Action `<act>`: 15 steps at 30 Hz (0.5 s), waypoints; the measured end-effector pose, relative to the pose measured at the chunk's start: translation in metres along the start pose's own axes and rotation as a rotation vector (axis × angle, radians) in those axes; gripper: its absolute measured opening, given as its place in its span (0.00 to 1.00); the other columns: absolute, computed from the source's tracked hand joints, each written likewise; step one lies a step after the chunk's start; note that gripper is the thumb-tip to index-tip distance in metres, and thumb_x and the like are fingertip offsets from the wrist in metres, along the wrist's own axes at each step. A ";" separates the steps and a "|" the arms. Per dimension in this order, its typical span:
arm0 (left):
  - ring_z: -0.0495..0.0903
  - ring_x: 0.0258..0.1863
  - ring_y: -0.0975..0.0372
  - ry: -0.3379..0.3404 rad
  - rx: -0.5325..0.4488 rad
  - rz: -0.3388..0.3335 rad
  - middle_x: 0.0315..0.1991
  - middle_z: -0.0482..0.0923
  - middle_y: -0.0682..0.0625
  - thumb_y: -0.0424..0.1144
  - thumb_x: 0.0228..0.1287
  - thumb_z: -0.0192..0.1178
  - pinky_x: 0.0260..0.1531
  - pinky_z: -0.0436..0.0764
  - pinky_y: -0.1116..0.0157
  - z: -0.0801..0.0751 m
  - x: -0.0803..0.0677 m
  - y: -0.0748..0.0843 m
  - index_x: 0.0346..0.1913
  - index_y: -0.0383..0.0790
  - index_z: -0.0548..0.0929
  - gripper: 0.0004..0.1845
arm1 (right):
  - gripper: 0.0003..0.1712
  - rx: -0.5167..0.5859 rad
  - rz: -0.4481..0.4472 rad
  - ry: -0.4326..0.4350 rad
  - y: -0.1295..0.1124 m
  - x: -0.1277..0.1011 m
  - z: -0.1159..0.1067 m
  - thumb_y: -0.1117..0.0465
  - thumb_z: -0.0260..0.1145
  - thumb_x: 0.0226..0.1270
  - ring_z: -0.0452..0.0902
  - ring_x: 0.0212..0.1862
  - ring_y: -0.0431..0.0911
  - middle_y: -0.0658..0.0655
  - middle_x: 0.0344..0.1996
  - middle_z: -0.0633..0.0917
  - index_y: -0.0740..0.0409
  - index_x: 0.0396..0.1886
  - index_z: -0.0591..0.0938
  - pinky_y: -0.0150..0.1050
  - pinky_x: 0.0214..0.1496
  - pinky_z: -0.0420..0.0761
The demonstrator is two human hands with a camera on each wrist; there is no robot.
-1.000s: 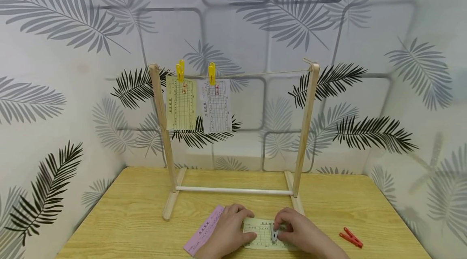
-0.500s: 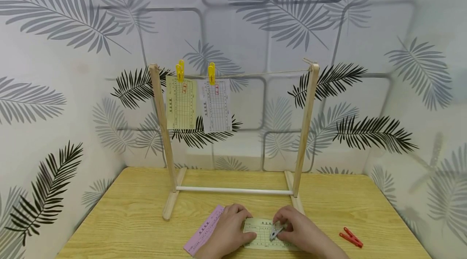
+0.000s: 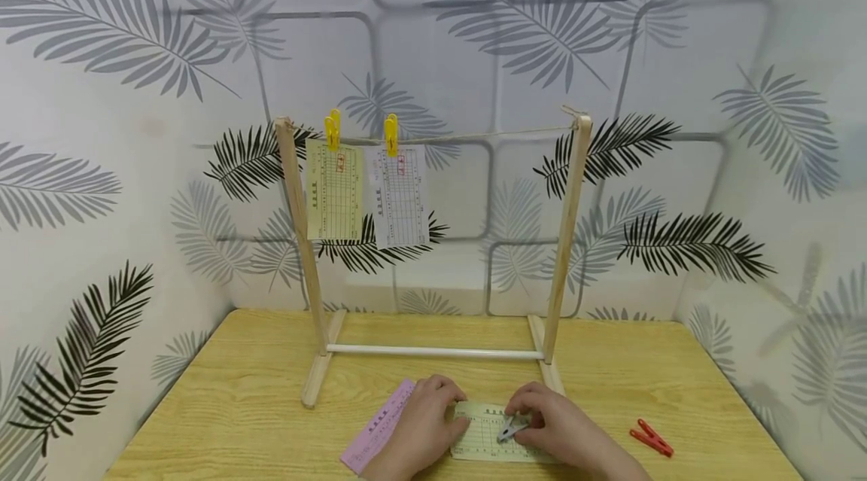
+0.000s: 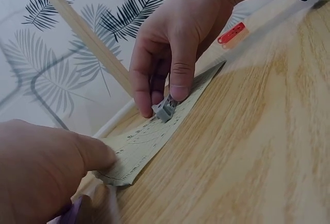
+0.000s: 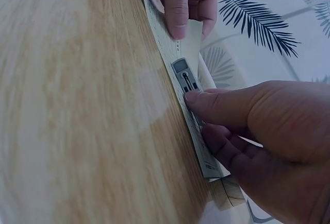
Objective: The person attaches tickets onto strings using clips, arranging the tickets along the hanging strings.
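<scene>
Right hand (image 3: 552,424) has tipped the grey clip (image 3: 509,430) flatter; its fingers pinch it onto the yellow slip (image 3: 482,436), at 6 o'clock on the tabletop (image 3: 237,406). Left hand (image 3: 423,428) pins the slip, fingers straight.

The head view looks forward and slightly down from the near edge of the surface (image 3: 237,406), taking in the far wall and wooden rack (image 3: 569,240). The left wrist view sits low and close at the left, facing right along the yellow slip (image 4: 149,141). The right wrist view sits close at the right, facing left. All three share the slip and grey clip (image 5: 185,77)
</scene>
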State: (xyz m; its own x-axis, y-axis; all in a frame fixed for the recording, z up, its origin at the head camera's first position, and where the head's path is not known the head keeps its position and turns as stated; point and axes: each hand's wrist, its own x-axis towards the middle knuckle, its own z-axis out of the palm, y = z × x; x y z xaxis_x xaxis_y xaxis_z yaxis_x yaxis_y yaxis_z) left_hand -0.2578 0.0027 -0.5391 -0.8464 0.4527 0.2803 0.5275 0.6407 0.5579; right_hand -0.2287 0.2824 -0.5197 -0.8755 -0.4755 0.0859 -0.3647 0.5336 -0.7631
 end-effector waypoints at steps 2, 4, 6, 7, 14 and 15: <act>0.77 0.54 0.60 0.036 -0.005 -0.004 0.50 0.81 0.58 0.39 0.70 0.77 0.56 0.80 0.55 0.000 0.000 0.000 0.43 0.52 0.89 0.06 | 0.14 -0.002 -0.002 0.003 0.000 0.000 -0.001 0.67 0.79 0.71 0.80 0.47 0.42 0.53 0.55 0.83 0.54 0.53 0.89 0.37 0.47 0.83; 0.78 0.49 0.63 0.058 -0.011 -0.003 0.46 0.82 0.60 0.37 0.71 0.76 0.51 0.81 0.57 0.000 0.002 -0.001 0.40 0.53 0.89 0.06 | 0.16 -0.011 -0.002 0.009 0.000 0.000 -0.001 0.68 0.80 0.70 0.81 0.47 0.42 0.53 0.54 0.84 0.54 0.54 0.89 0.37 0.47 0.84; 0.76 0.43 0.66 0.048 -0.029 -0.018 0.40 0.81 0.63 0.37 0.72 0.75 0.47 0.80 0.61 -0.001 0.003 -0.001 0.39 0.53 0.88 0.06 | 0.16 -0.019 0.002 0.015 -0.001 0.000 -0.002 0.69 0.80 0.69 0.82 0.48 0.42 0.51 0.53 0.85 0.53 0.53 0.90 0.37 0.48 0.84; 0.76 0.40 0.67 0.037 -0.042 -0.025 0.37 0.81 0.64 0.37 0.72 0.74 0.43 0.80 0.62 -0.002 0.004 0.000 0.39 0.53 0.88 0.06 | 0.16 -0.024 0.001 0.021 0.000 0.000 -0.002 0.69 0.80 0.69 0.82 0.48 0.42 0.51 0.53 0.86 0.53 0.53 0.90 0.38 0.48 0.85; 0.73 0.31 0.68 -0.044 -0.115 -0.069 0.32 0.77 0.62 0.34 0.73 0.71 0.35 0.76 0.64 -0.007 0.005 -0.002 0.48 0.48 0.87 0.07 | 0.13 -0.037 0.018 0.056 0.000 -0.001 0.001 0.63 0.81 0.70 0.84 0.51 0.44 0.48 0.50 0.87 0.51 0.51 0.90 0.39 0.51 0.86; 0.73 0.32 0.67 -0.054 -0.112 -0.072 0.33 0.78 0.61 0.32 0.72 0.71 0.36 0.77 0.63 -0.007 0.005 -0.003 0.50 0.47 0.87 0.09 | 0.13 -0.033 0.020 0.062 0.000 -0.001 0.001 0.62 0.81 0.70 0.84 0.51 0.44 0.48 0.50 0.87 0.52 0.52 0.90 0.39 0.52 0.86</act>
State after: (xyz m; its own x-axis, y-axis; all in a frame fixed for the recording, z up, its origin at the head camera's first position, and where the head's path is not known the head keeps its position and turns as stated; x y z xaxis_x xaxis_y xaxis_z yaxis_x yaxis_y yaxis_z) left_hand -0.2640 -0.0011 -0.5335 -0.8750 0.4426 0.1961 0.4517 0.6006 0.6597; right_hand -0.2273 0.2821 -0.5200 -0.9003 -0.4209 0.1108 -0.3562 0.5662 -0.7434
